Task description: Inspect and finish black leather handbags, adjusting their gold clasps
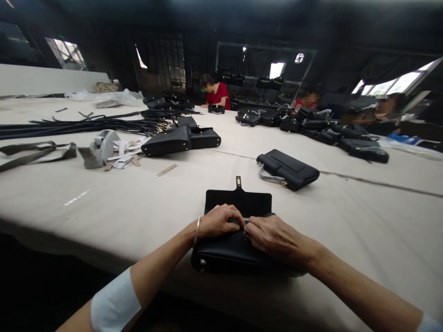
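A black handbag (228,251) lies at the near edge of the table, its flap (256,203) folded open away from me. A gold clasp plate (238,182) sticks up from the flap's tab. My left hand (221,220), with a bracelet at the wrist, is closed on the bag's opening, fingers curled over its edge. Right beside it, my right hand (272,237) is closed in a pinch at the middle of the opening. A bit of metal glints under its fingertips; what they pinch is hidden.
Another black handbag (294,170) with a wrapped handle lies beyond my right hand. Further left are two more bags (169,140), a tape dispenser (100,147), paper strips (126,154) and black straps (86,124). Many bags (321,124) are piled far right, near several people.
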The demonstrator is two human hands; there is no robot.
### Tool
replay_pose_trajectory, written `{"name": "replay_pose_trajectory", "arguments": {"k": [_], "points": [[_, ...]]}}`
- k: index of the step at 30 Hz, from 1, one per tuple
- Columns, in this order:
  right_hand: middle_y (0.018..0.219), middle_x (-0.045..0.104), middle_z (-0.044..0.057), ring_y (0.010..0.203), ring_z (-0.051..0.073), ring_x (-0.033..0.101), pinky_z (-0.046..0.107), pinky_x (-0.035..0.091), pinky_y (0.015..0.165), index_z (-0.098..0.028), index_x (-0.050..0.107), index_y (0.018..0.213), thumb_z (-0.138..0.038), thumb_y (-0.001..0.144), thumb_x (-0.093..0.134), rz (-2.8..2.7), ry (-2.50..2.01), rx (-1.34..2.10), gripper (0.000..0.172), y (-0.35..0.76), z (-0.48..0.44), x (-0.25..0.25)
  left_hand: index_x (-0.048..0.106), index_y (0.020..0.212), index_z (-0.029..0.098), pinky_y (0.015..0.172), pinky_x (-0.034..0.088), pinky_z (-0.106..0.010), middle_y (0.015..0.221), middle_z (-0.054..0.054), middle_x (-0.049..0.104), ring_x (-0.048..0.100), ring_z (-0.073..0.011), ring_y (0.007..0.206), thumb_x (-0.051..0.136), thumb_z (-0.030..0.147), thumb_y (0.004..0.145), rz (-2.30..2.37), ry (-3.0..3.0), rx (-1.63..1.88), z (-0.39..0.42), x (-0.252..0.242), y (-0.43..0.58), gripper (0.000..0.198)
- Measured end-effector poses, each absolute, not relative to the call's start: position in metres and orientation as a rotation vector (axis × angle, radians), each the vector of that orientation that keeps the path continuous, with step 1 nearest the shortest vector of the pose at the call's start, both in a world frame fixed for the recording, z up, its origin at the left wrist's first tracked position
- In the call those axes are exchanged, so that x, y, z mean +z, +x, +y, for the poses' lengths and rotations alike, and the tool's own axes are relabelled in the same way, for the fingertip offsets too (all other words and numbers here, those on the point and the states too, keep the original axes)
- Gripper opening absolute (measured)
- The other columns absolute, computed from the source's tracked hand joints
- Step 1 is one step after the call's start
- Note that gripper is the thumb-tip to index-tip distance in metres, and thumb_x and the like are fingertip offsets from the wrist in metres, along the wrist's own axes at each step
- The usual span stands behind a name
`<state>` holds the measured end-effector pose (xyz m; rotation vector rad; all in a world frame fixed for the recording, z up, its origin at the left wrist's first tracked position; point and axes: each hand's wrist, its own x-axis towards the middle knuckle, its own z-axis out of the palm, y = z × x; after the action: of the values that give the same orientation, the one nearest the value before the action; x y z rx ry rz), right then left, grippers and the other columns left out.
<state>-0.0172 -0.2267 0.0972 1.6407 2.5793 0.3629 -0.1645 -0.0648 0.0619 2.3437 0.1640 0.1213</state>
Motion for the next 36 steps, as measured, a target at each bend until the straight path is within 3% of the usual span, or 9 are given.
{"name": "replay_pose_trajectory", "arguments": {"k": [5, 11, 18, 24, 30, 36], "points": [[0.078, 0.059, 0.002, 0.062, 0.014, 0.050, 0.030, 0.030, 0.052, -0.017, 0.054, 0.091, -0.015, 0.096, 0.037, 2.583, 1.761, 0.287, 0.018, -0.012, -0.225, 0.093, 0.072, 0.098, 0.029, 0.102, 0.035, -0.038, 0.111, 0.000, 0.065, 0.057, -0.0226, 0.110, 0.063, 0.021, 0.085, 0.166, 2.331, 0.128, -0.065, 0.061, -0.164, 0.018], [0.090, 0.067, 0.001, 0.075, 0.012, 0.061, 0.025, 0.042, 0.064, -0.021, 0.060, 0.101, -0.030, 0.100, 0.043, 2.646, 1.913, -0.166, 0.020, -0.009, -0.230, 0.101, 0.074, 0.097, 0.032, 0.103, 0.034, -0.037, 0.113, 0.001, 0.066, 0.058, -0.0214, 0.109, 0.064, 0.021, 0.085, 0.117, 2.307, 0.115, -0.063, 0.061, -0.165, 0.019], [0.073, 0.062, 0.000, 0.058, 0.011, 0.051, 0.030, 0.029, 0.053, -0.018, 0.056, 0.080, -0.018, 0.099, 0.039, 2.517, 1.799, 0.093, 0.026, -0.022, -0.226, 0.101, 0.073, 0.096, 0.031, 0.106, 0.030, -0.038, 0.117, 0.002, 0.066, 0.056, -0.0216, 0.115, 0.066, 0.021, 0.084, 0.087, 2.291, 0.104, -0.063, 0.059, -0.166, 0.017], [0.076, 0.062, 0.002, 0.060, 0.013, 0.052, 0.029, 0.031, 0.053, -0.016, 0.058, 0.087, -0.016, 0.096, 0.041, 2.540, 1.875, 0.140, 0.019, -0.018, -0.223, 0.096, 0.073, 0.095, 0.030, 0.106, 0.031, -0.037, 0.118, 0.002, 0.066, 0.056, -0.0206, 0.115, 0.065, 0.021, 0.084, 0.086, 2.279, 0.120, -0.062, 0.058, -0.165, 0.016], [0.083, 0.064, 0.000, 0.067, 0.012, 0.058, 0.026, 0.037, 0.058, -0.019, 0.059, 0.092, -0.018, 0.098, 0.041, 2.583, 1.863, -0.078, 0.019, -0.017, -0.228, 0.105, 0.074, 0.095, 0.032, 0.106, 0.030, -0.037, 0.117, 0.003, 0.066, 0.057, -0.0200, 0.114, 0.065, 0.021, 0.085, 0.070, 2.272, 0.115, -0.061, 0.060, -0.165, 0.017], [0.073, 0.062, 0.001, 0.057, 0.015, 0.053, 0.032, 0.027, 0.051, -0.018, 0.056, 0.083, -0.003, 0.086, 0.049, 2.492, 1.668, 0.234, 0.017, -0.026, -0.230, 0.106, 0.074, 0.094, 0.031, 0.107, 0.030, -0.038, 0.118, 0.002, 0.065, 0.056, -0.0209, 0.116, 0.066, 0.020, 0.084, 0.072, 2.273, 0.102, -0.061, 0.061, -0.165, 0.017]]}}
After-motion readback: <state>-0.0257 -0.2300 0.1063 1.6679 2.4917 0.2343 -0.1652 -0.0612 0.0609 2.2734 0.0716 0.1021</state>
